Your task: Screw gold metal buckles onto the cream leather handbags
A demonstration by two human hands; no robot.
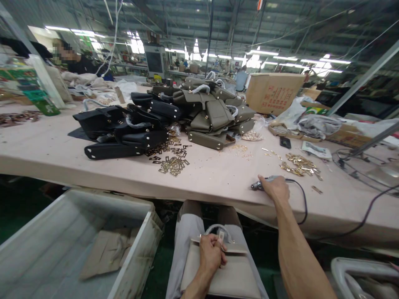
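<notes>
A beige handbag lies on my lap below the table edge. My left hand is closed on its top, by the wrapped handle. My right hand rests on the pink table with its fingers wrapped round a small corded power tool, whose black cable loops back over the table edge.
Black handbags and olive handbags are piled mid-table, with brass metal fittings and gold fittings scattered nearby. A cardboard box stands at the back right. A grey bin sits at lower left. A person sits far left.
</notes>
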